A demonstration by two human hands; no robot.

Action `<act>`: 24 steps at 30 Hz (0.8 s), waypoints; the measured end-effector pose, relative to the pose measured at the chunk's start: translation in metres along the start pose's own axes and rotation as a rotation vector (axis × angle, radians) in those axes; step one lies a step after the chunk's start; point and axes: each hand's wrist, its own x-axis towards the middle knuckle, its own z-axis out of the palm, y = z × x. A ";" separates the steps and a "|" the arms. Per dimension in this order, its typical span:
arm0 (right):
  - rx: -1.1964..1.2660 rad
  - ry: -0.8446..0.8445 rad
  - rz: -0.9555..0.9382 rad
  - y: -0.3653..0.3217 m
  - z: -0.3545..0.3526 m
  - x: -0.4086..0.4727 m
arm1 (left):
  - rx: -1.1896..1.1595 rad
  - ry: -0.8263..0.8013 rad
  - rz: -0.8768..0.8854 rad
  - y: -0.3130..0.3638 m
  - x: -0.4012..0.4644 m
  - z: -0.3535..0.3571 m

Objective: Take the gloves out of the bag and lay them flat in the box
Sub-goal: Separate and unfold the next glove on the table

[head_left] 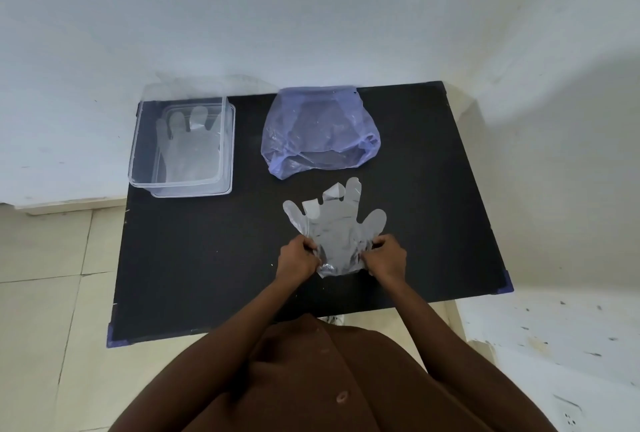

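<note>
A clear plastic glove (337, 223) lies spread on the black table (214, 258), fingers pointing away from me, two fingertips folded over. My left hand (297, 257) pinches its cuff on the left side and my right hand (386, 256) pinches the cuff on the right. Behind the glove sits a translucent purple bag (320, 131), its mouth facing me. At the table's far left stands a clear plastic box (138, 154) with another clear glove (188, 144) lying flat inside it.
The table stands against a white wall (311, 15). Its far left corner carries the box, partly overhanging the edge. Tiled floor (45, 293) shows to the left, and a paint-speckled white surface (554, 334) to the right.
</note>
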 end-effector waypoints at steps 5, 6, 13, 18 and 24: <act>0.241 -0.053 0.100 -0.002 -0.005 0.005 | -0.039 0.030 0.016 -0.005 0.000 0.008; 0.352 -0.078 0.135 -0.003 -0.007 0.005 | -0.083 0.036 -0.010 -0.004 0.001 0.010; 1.113 -0.279 0.236 -0.034 -0.026 -0.010 | -0.866 0.007 -0.346 0.015 -0.002 0.005; 1.388 -0.376 0.182 -0.052 -0.028 -0.017 | -1.099 -0.333 -0.536 0.028 -0.015 0.006; 1.218 -0.351 0.101 -0.056 -0.029 -0.024 | -1.263 -0.380 -0.261 0.051 -0.013 -0.008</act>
